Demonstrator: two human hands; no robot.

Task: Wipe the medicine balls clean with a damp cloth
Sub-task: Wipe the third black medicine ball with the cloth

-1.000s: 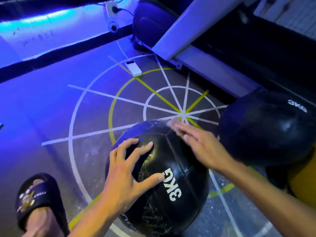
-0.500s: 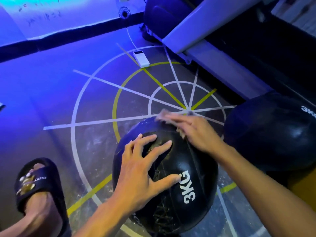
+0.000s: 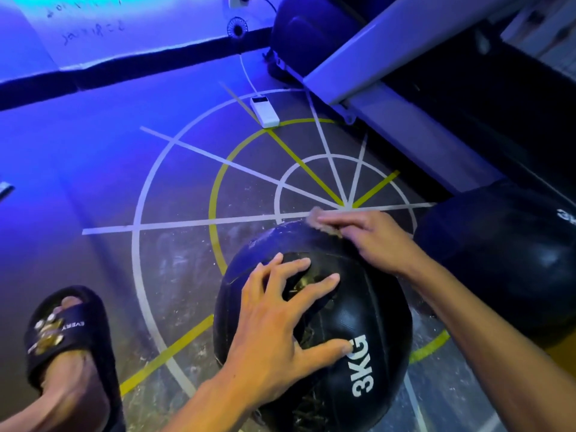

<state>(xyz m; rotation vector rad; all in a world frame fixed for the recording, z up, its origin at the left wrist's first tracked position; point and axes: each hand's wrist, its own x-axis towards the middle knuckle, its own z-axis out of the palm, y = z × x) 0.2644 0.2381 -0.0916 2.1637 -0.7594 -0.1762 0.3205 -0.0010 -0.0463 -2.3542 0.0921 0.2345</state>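
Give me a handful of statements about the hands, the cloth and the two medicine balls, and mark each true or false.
1. The left hand lies spread on the near ball. True.
2. The cloth is under the left hand. False: the right hand presses it on the ball's far side.
3. The near ball reads 5KG. False: 3KG.
4. A second ball sits to the right. True.
5. Both feet are bare. False: the one in view wears a black slide sandal.

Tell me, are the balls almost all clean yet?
Not yet. Nothing looks finished. The right hand presses the cloth on the far top of the near ball, while the left hand steadies it. Its cracked front is scuffed and unwiped. The second ball beside it sits untouched, so it comes next.
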